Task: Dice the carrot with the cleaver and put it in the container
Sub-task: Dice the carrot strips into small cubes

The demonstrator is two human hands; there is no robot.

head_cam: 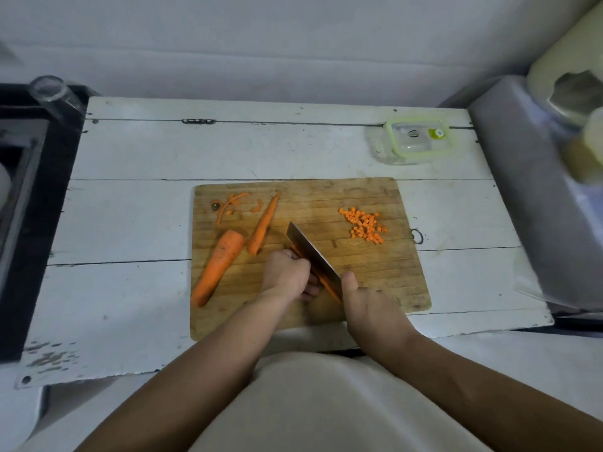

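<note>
On the wooden cutting board (359, 262), my right hand (365, 301) grips the cleaver (310, 252) by its handle, blade edge down on a carrot strip (326, 285). My left hand (287, 275) holds that strip down with curled fingers just left of the blade. A large carrot piece (218, 265) and a thinner tapered piece (262, 226) lie at the board's left. A pile of several orange dice (363, 225) sits at the board's upper right. The clear container (414, 141) with a green-rimmed lid stands on the table behind the board, to the right.
Carrot peel scraps (228, 205) lie at the board's top left corner. A glass (54, 93) stands at the back left beside a dark sink edge (19, 197). A grey metal surface (538, 190) with pale vessels borders the white plank table (130, 207) on the right.
</note>
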